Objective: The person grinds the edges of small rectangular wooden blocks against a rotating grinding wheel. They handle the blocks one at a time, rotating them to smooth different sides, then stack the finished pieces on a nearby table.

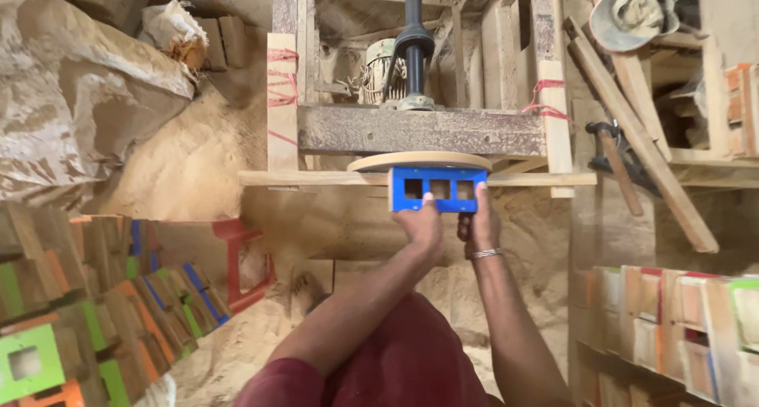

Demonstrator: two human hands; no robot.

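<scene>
Head view, centre of frame, left hand [421, 223] and right hand [479, 227] each in closed grip on blue board [437, 189] with 3 square holes, pressed under round wooden disc [419, 161].

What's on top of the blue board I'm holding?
A round wooden disc sits just above the blue board, which the left hand and right hand hold. Whether they touch is hidden.
</scene>
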